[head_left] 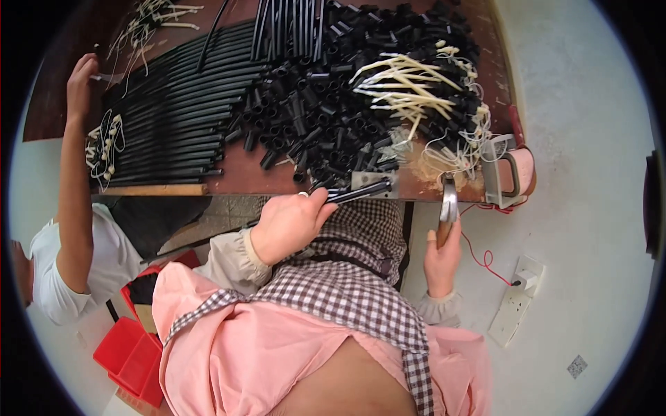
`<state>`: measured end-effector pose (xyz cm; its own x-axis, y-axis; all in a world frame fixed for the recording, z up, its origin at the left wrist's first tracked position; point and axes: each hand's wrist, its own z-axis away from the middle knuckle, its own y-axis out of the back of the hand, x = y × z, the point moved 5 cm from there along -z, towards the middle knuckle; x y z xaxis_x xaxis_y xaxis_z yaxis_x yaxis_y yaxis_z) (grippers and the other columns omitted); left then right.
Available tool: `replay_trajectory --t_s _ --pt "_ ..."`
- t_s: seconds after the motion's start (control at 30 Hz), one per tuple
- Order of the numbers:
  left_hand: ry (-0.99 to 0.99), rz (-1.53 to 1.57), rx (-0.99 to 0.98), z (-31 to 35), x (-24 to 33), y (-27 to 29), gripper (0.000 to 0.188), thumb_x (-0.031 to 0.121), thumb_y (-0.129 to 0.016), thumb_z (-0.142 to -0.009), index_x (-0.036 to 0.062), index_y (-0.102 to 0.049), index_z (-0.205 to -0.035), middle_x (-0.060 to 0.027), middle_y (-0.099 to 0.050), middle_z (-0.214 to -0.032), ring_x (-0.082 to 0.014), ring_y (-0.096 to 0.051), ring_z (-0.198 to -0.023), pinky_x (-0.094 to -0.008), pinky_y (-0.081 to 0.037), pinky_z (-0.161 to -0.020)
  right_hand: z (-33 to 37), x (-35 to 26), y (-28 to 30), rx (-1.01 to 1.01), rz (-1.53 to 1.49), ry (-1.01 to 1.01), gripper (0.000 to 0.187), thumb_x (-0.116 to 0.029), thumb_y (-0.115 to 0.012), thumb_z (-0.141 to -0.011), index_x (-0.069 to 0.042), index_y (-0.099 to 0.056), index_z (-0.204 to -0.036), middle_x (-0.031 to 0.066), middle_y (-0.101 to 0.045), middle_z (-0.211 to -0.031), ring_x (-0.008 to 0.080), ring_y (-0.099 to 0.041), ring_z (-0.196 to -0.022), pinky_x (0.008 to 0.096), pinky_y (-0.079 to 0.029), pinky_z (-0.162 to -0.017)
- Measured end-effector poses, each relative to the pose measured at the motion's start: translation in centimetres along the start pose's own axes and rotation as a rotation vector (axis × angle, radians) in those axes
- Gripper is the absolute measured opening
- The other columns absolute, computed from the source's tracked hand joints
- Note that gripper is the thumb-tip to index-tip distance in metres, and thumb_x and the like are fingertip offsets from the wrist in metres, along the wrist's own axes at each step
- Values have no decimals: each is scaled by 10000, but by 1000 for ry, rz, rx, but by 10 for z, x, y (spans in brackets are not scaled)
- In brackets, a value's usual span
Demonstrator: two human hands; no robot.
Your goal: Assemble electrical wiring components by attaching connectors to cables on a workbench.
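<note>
My left hand [288, 223], a ring on one finger, is closed around slim black tubes [362, 191]. They reach right along the table's near edge to a small metal block [362, 180]. How many tubes it holds is hard to make out. My right hand [442, 262] grips the wooden handle of a hammer [449, 201], its metal head up by the table edge. Beyond my hands lies a heap of short black tubular fittings [298, 111]. Cream-coloured sticks with white tips [406, 87] rest on the heap's right side.
Long black tubes [180, 104] lie in rows on the left of the brown table [243, 177]. White wires [479, 132] tangle near a clear plastic holder [501, 166] at the right corner. A co-worker's arm [78, 159] reaches in from the left. A red bin [128, 353] and a power strip [517, 301] sit lower down.
</note>
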<state>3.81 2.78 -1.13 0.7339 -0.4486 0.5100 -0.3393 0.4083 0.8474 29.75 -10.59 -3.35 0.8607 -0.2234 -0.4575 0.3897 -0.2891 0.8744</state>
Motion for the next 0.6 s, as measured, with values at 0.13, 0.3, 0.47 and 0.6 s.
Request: replay_trajectory --t_s 0.13,0.3,0.47,0.6 --pt "-47 -23 26 -1 -6 2 265 307 -548 -896 69 -506 -786 -134 -561 -541 -339 -573 -504 -437 -433 -433 4 -45 31 -162 -731 -281 450 -135 -504 -925 -31 -386 -1347 146 -590 -1049 108 -508 -545 231 -392 -443" --pt "-104 -86 36 -7 -5 6 280 313 -556 -891 65 -500 -773 -123 -560 -537 -329 -570 -498 -428 -430 -426 -18 -63 35 -333 -872 -152 398 -232 -500 -939 -5 -429 -1258 94 -581 -792 101 -505 -544 227 -376 -435" --pt "-97 -116 48 -5 2 8 304 337 -563 -883 65 -503 -762 -130 -569 -547 -330 -578 -515 -422 -439 -435 -23 -31 27 -604 -880 -522 423 -309 -507 -934 -4 -438 -1219 69 -542 -688 111 -528 -536 243 -414 -442" --pt "-140 -9 7 -7 -8 8 262 301 -594 -872 39 -572 -878 -125 -576 -565 -311 -584 -494 -375 -468 -458 -27 -16 -4 -449 -1136 -727 398 -262 -549 -915 -4 -454 -1202 64 -541 -665 121 -547 -524 249 -455 -483"
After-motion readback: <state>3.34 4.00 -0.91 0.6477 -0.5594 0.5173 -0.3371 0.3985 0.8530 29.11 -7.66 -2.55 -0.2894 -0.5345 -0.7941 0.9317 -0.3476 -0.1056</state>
